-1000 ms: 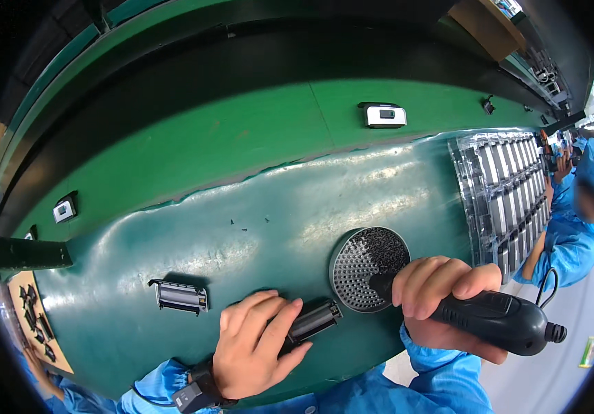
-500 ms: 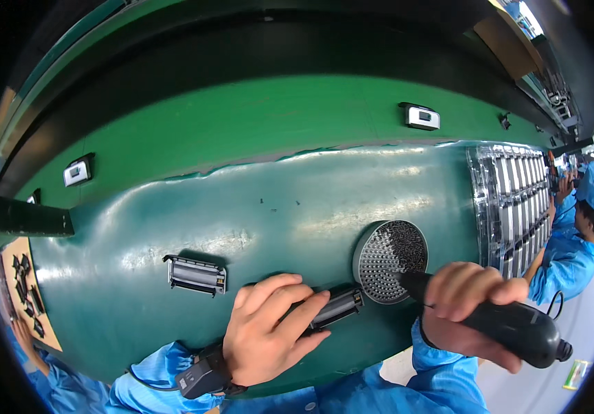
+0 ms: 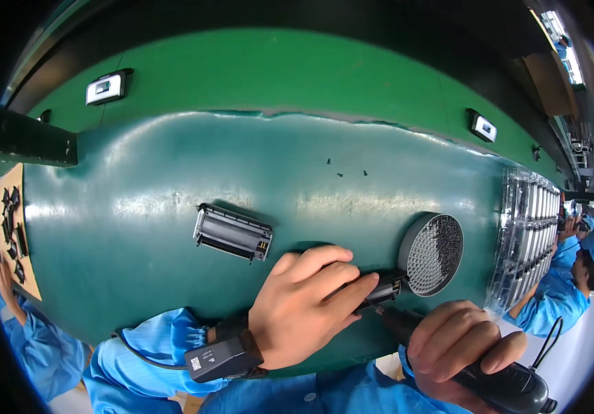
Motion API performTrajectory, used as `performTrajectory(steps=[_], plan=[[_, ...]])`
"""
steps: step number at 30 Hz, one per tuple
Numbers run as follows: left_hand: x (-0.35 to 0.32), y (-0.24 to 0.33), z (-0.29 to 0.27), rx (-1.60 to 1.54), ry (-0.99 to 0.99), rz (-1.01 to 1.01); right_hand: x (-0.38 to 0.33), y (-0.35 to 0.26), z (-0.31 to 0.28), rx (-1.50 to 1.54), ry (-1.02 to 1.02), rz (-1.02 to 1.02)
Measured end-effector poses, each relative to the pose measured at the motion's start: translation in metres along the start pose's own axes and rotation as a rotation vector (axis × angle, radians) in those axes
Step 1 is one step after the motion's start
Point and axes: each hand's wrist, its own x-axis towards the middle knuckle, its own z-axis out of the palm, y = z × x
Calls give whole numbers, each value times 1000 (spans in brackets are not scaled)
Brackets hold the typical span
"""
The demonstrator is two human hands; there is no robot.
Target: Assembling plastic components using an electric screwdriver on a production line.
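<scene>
My left hand [image 3: 304,303] lies over a dark grey rectangular part [image 3: 391,290], fingers pressed along it and holding it on the bench. Most of that part is hidden under the fingers; its right end shows. A black handheld electric screwdriver [image 3: 511,388] is gripped in my right hand [image 3: 459,348], tilted with its nose pointing up and left. The nose is at the near edge of the held part; whether the tip touches it, I cannot tell. Just beyond the part's right end stands a round dish of small dark screws [image 3: 421,265]. A similar part [image 3: 235,232], dark with a ribbed edge, rests left of my hand.
Three small black bits [image 3: 339,174] lie on the green mat [image 3: 152,276]. Clear trays of parts [image 3: 528,238] stand at right, near a co-worker in blue [image 3: 562,290]. White-and-black units [image 3: 105,88] sit on the far green strip. Black pieces lie on a board [image 3: 24,269] at left.
My right hand has brought the screwdriver's nose from the screw dish to the part under my left hand. The whole view has shifted, so the bench things appear displaced.
</scene>
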Motion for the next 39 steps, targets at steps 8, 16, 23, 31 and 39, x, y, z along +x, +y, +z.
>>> performTrajectory(steps=[8,16,23,31,39], plan=[[-5,-8,3,-84,34,-25,-9,11,4,-22,-127,19],[-11,-10,2,-104,46,-27,-8,11,11,-6,-182,132],[-12,-10,5,-97,84,6,-10,21,19,30,-98,31],[-15,-18,6,-102,97,-22,-15,30,23,9,-179,73],[-14,-6,-7,-115,108,-1,-4,21,23,20,-225,66]])
